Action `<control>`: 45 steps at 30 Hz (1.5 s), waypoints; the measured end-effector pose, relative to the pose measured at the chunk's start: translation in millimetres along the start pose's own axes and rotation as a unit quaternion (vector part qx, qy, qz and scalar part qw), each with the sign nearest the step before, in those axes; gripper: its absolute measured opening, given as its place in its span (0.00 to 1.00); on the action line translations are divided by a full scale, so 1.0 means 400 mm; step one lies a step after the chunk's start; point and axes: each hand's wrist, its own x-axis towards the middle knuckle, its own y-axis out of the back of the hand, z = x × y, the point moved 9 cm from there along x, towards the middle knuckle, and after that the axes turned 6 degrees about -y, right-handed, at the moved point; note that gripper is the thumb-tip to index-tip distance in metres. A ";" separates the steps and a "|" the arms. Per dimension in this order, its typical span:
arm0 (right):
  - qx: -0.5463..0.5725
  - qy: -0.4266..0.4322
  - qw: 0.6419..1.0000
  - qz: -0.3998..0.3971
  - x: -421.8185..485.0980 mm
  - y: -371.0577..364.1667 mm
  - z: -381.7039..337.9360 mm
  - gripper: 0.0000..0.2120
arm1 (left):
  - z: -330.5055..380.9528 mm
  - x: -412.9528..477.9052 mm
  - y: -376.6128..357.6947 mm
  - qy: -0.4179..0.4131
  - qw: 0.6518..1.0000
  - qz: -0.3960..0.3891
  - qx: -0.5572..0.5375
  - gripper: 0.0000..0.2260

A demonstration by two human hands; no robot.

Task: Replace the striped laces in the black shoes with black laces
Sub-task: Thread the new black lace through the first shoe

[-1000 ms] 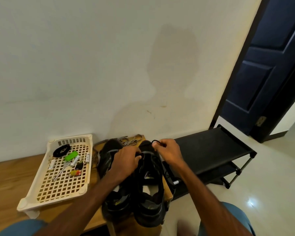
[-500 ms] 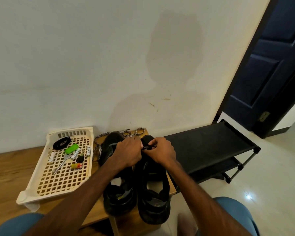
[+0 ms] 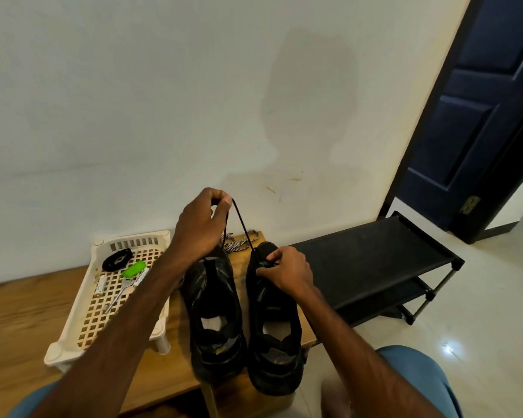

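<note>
White wall (image 3: 163,101) filled the background; navy door (image 3: 477,110) stood ajar at the right. Black two-tier shoe rack (image 3: 369,260) stood on the pale floor against the wall, just beside the wooden bench (image 3: 21,312). Cream lattice tray (image 3: 73,345) sat on the bench, left of the shoes.

Two black shoes stood side by side at the bench's right end, toes toward the wall: left-side shoe (image 3: 215,321) and right-side shoe (image 3: 274,342).

Left hand (image 3: 200,227) was raised above the toes, thumb and forefinger pinching the black lace (image 3: 242,227). The lace ran taut down to the front eyelets of the right-side shoe. Right hand (image 3: 287,273) rested on that shoe's forefoot, fingers curled and pinching the lace at the eyelets.

Striped laces (image 3: 239,244) lay loose on the bench behind the toes, near the wall.

Tray contents: coiled black lace (image 3: 117,259), green plastic item (image 3: 133,269), key (image 3: 120,294), small white cylinder (image 3: 101,286).
</note>
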 end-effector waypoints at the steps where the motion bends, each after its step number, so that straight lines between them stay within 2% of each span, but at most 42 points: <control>1: 0.001 0.001 1.000 -0.011 -0.005 0.008 -0.003 0.18 | 0.009 0.003 0.003 -0.006 1.000 -0.011 0.013 0.06; 3: 0.045 0.014 0.998 -0.033 -0.024 0.044 -0.024 0.17 | 0.027 0.010 0.015 -0.011 1.000 -0.017 0.019 0.07; 5: 0.143 0.028 0.988 -0.040 -0.044 0.117 -0.066 0.22 | 0.064 0.027 0.039 -0.018 1.000 0.003 -0.003 0.11; 8: 0.274 0.037 0.960 -0.048 -0.071 0.267 -0.186 0.18 | 0.172 0.084 0.092 -0.044 0.997 0.039 -0.048 0.14; 13: 0.363 0.153 0.919 -0.024 -0.157 0.553 -0.475 0.16 | 0.412 0.209 0.185 -0.081 0.984 0.080 -0.137 0.11; 17: 0.369 0.219 0.903 0.035 -0.243 0.741 -0.631 0.13 | 0.580 0.292 0.278 -0.094 0.968 0.103 -0.209 0.06; 20: 0.349 0.255 0.899 0.072 -0.293 0.839 -0.716 0.13 | 0.681 0.346 0.349 -0.099 0.962 0.114 -0.227 0.06; 24: 0.320 0.273 0.901 0.108 -0.325 0.908 -0.779 0.11 | 0.789 0.383 0.436 -0.128 0.962 0.144 -0.194 0.05; 31: 0.313 0.343 0.871 0.158 -0.384 0.952 -0.843 0.08 | 0.923 0.399 0.504 -0.156 0.951 0.175 -0.203 0.06; 36: 0.303 0.346 0.856 0.237 -0.402 0.985 -0.850 0.09 | 0.942 0.409 0.480 -0.172 0.964 0.139 -0.146 0.05; 39: 0.282 0.328 0.855 0.286 -0.395 0.996 -0.834 0.07 | 0.914 0.405 0.472 -0.163 0.963 0.133 -0.165 0.05; 45: 0.345 0.315 0.848 0.250 -0.382 0.991 -0.811 0.07 | 0.892 0.399 0.474 -0.137 0.958 0.130 -0.218 0.04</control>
